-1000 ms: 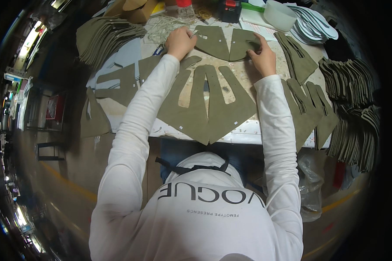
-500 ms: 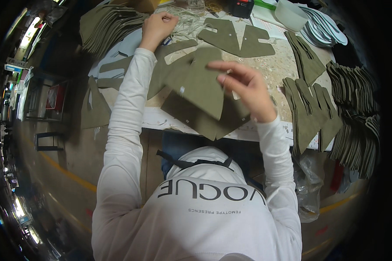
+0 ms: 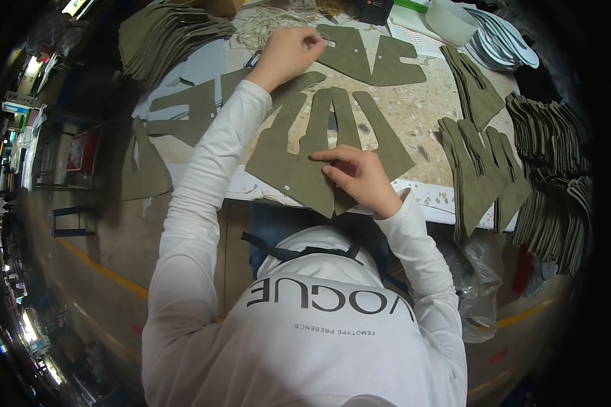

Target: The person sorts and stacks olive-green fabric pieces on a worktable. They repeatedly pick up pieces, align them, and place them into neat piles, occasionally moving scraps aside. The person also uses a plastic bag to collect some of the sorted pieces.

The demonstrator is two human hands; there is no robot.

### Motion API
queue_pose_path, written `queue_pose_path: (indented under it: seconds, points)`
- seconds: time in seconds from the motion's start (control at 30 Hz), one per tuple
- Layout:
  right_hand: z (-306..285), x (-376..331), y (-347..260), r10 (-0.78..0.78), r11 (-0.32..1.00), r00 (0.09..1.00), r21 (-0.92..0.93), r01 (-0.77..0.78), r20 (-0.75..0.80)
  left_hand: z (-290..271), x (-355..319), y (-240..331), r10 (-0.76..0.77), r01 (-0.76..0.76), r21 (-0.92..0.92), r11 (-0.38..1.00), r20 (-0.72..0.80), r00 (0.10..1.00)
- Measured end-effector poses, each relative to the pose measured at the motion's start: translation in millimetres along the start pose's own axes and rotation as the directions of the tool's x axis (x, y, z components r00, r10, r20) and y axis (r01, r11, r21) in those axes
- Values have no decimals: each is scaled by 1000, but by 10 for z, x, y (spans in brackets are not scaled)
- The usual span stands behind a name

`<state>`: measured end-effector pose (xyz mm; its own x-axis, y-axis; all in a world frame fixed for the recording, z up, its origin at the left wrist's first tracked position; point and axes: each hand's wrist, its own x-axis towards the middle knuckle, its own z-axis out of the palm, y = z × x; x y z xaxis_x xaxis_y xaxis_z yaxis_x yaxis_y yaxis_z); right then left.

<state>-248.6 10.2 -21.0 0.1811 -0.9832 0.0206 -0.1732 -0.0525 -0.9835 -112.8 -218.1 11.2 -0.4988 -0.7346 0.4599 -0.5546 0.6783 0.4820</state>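
Olive-green cut fabric panels with slots (image 3: 292,166) lie spread near the table's front edge, their pointed ends reaching over it. My right hand (image 3: 362,175) rests on them, index finger stretched out on the cloth and thumb apart, gripping nothing. Farther up the table, above these panels, my left hand (image 3: 293,55) hovers with its fingers curled and pinched together; whatever is in them is hidden. A small white sticker (image 3: 287,188) shows on the near panel. Beyond my left hand, another olive panel pair (image 3: 373,57) lies flat, also bearing small pale stickers.
Stacked olive panels (image 3: 166,41) stand at the far left, near a heap of pale cord (image 3: 268,27). Several slotted pieces (image 3: 478,180) overhang the right edge beside dark stacked pieces (image 3: 553,142). A translucent bowl (image 3: 449,22) and light-blue sheets (image 3: 501,44) sit far right.
My left hand has moved right. The panel that was lifted and tilted now lies flat on the near panels, and my right hand has come down and nearer onto it.
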Motion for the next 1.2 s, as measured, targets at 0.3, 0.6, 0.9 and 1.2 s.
queue_pose_path:
  seconds: [0.3,0.6,0.9,1.2]
  points:
    - [200,-98,-63,-321,845,940,-485,227,-119,147,74,156,274,-271,-45,962,176,945]
    - [-88,-179,-143,-318,848,914,-506,155,-251,338,86,93,388,-350,-167,922,359,849]
    - [-606,-339,118,-205,931,797,-364,-20,-568,421,218,66,361,-307,-195,931,394,845]
    - [-715,-385,196,-26,999,795,16,45,-606,112,364,330,286,-283,-181,942,-10,958]
